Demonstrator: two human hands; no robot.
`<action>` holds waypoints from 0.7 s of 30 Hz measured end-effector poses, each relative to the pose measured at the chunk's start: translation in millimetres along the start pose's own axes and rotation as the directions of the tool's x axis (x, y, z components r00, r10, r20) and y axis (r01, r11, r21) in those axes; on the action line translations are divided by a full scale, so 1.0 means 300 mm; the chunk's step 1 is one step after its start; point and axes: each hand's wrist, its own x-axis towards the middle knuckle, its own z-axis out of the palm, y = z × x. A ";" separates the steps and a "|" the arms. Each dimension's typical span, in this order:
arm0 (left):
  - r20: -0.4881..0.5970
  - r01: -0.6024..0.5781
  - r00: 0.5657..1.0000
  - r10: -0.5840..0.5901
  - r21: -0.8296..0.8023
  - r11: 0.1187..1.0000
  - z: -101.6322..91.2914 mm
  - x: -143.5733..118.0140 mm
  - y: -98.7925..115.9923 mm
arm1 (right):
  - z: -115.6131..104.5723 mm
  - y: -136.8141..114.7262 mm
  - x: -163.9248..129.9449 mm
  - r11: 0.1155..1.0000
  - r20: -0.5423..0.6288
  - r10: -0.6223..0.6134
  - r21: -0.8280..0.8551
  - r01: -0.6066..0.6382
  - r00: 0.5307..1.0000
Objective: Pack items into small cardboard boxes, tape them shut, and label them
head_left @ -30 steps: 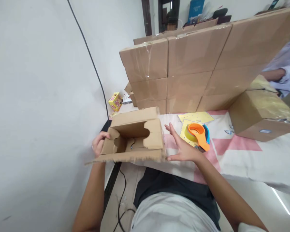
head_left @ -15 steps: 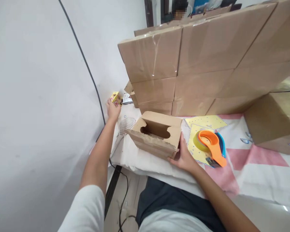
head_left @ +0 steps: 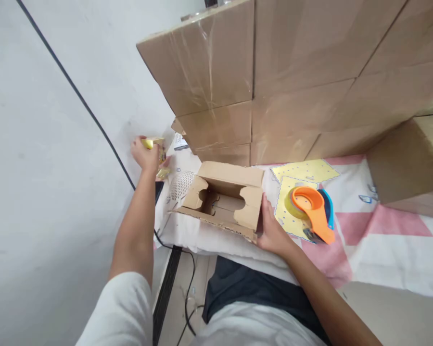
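Observation:
An open brown cardboard box [head_left: 222,199] with its flaps up lies on the white and pink cloth [head_left: 382,250] in front of me. My right hand [head_left: 272,228] presses against the box's right end and steadies it. My left hand [head_left: 145,154] is stretched out to the far left corner by the wall and is closed around a small yellow carton [head_left: 155,144], lifted off the table. The inside of the open box shows only its folded bottom flaps.
A wall of taped cardboard boxes [head_left: 292,77] stands behind the open box, with another big box [head_left: 411,163] at right. An orange tape dispenser [head_left: 312,211] lies on yellow dotted sheets [head_left: 306,170]. A white mesh sleeve [head_left: 180,185] lies left of the box. A black cable [head_left: 94,120] runs down the wall.
My left hand left the open box, reached the far left corner and picked up the small yellow carton. My right hand moved onto the box's right end. The box's opening now faces up.

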 end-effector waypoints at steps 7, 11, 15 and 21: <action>-0.411 -0.340 0.904 0.119 -0.521 0.782 -0.362 -0.288 0.150 | -0.036 0.024 -0.008 0.985 -0.155 -0.086 0.137 0.107 0.984; -0.312 -0.387 0.921 0.234 -0.799 0.460 -0.437 -0.400 0.188 | -0.046 0.020 -0.005 0.944 -0.238 -0.268 0.129 0.303 0.934; -0.102 -0.282 0.893 0.439 -0.885 0.369 -0.443 -0.471 0.213 | -0.107 -0.045 0.029 0.878 -0.269 -0.452 0.035 0.477 0.851; -0.021 -0.239 0.865 0.502 -0.896 0.374 -0.420 -0.502 0.232 | -0.239 -0.211 0.146 0.886 0.006 -0.438 -0.167 0.433 0.899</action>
